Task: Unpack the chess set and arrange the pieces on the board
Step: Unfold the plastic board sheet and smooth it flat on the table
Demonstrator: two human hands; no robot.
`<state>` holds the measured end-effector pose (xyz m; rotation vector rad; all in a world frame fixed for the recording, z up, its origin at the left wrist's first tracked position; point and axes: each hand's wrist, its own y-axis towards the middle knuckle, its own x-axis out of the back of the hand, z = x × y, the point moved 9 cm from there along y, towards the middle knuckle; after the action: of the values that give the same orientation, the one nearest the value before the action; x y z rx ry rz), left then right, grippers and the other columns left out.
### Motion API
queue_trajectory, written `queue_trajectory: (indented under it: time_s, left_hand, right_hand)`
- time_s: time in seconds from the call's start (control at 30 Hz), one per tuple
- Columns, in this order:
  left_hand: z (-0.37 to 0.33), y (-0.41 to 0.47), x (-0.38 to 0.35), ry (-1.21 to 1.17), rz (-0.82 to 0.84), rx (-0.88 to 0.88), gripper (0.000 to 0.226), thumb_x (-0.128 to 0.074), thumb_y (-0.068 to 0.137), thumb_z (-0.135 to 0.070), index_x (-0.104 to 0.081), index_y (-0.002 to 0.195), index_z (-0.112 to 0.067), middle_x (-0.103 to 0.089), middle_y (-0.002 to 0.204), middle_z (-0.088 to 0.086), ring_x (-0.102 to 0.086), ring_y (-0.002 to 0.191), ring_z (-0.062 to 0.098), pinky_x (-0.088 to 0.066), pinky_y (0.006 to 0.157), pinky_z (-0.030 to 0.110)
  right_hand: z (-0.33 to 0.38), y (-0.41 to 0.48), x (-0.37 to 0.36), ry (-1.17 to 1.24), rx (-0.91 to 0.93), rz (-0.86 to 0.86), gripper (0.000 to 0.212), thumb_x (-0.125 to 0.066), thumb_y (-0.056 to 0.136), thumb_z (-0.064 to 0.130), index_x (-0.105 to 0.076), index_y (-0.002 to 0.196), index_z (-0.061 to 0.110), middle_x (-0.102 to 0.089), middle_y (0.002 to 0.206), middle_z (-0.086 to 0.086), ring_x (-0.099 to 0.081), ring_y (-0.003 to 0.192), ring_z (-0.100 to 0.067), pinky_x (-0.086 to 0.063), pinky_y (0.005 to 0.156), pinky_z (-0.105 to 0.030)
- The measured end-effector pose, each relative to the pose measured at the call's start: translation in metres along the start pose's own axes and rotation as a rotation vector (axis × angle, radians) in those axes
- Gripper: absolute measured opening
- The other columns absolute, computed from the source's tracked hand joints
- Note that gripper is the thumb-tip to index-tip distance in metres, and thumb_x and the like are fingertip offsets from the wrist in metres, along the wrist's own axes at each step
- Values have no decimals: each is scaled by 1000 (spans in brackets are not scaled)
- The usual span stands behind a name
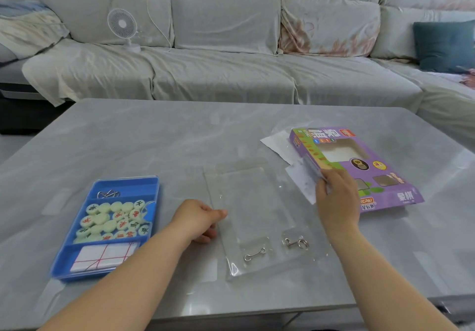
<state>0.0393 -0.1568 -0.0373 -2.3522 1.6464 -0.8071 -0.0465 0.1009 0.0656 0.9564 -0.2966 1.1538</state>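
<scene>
A blue tray [151, 202] at the table's left holds several pale round chess pieces [113, 221] with red and dark characters, and a folded paper board [102, 255] with red lines in its front compartment. A clear plastic lid [254, 217] lies flat at the middle. My left hand [199, 221] pinches the lid's left edge. To the right lies the purple chess box [359, 171]. My right hand [336, 197] rests at the box's left edge, its fingers on a white paper sheet [303, 181]; whether they grip it is hidden.
Two small metal ring puzzles [295, 243] lie by the lid's near end, and another [108, 194] sits in the tray's back compartment. White paper [279, 143] sticks out from under the box. The grey marble table [154, 138] faces a covered sofa [226, 73] with a small fan [122, 26].
</scene>
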Motion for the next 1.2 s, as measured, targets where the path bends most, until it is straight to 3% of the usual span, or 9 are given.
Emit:
queue_trajectory:
  time_s: [0.2,0.33,0.43,0.5,0.63,0.8,0.93,1.1,1.2]
  left_hand:
    - [0,9,13,-87,-135,-3,30,-67,79,-15,-47,57,-12,-52,57,8,-50,51,20,-47,52,26]
    - [-7,7,14,27,-195,-33,40,-68,73,-41,-44,86,-12,-53,67,5,-53,53,19,-50,53,29]
    - [-17,6,5,239,-167,-29,66,-69,68,-48,-33,112,-14,-52,85,2,-57,57,22,-50,53,28]
    - [-22,7,2,377,-185,-36,70,-68,70,-42,-29,119,-12,-51,77,0,-58,55,23,-51,59,30]
    - [-27,6,5,437,-228,-67,57,-64,73,-26,-33,116,-5,-60,98,12,-63,82,31,-53,75,37]
    - [-19,0,18,393,-235,-75,48,-63,73,-24,-44,112,-5,-59,102,12,-63,82,32,-53,75,39]
    - [-13,-1,23,327,-243,-87,53,-67,72,-26,-46,116,-6,-61,106,13,-63,85,33,-52,78,39]
    - [-7,-1,24,209,-252,-113,42,-69,71,-24,-52,107,-10,-65,102,13,-63,86,32,-52,78,42]
    - [-6,1,26,181,-249,-104,53,-67,71,-24,-49,118,-7,-63,107,16,-63,87,34,-52,80,45]
  right_hand:
    - [-34,-7,-32,-262,13,276,31,-43,88,1,-59,114,2,-57,115,-17,-42,112,-33,-25,87,-30]
    - [-25,-12,-29,-269,48,309,46,-48,83,3,-45,129,8,-48,129,-12,-34,123,-31,-19,98,-28]
    - [0,-15,-8,-150,151,237,35,-56,78,1,-58,113,5,-57,115,-13,-44,111,-33,-25,92,-27]
    - [17,-25,-12,-133,232,415,18,-58,81,9,-66,97,11,-63,100,-6,-49,104,-27,-30,84,-25]
    - [29,-61,-40,-483,389,844,22,-53,85,31,-65,103,25,-64,104,1,-47,107,-16,-34,81,-24]
    - [38,-70,-58,-760,429,891,24,-56,83,32,-65,99,17,-60,90,-6,-52,102,-23,-27,84,-27]
    - [50,-74,-69,-875,519,931,31,-61,77,23,-37,59,15,-47,65,1,-51,78,-23,-19,76,-28]
    - [45,-73,-68,-707,408,996,17,-65,74,30,-54,70,18,-54,69,-1,-50,73,-22,-24,81,-30]
    - [40,-76,-64,-493,278,1014,29,-64,77,28,-44,56,23,-52,68,5,-49,76,-19,-30,72,-23]
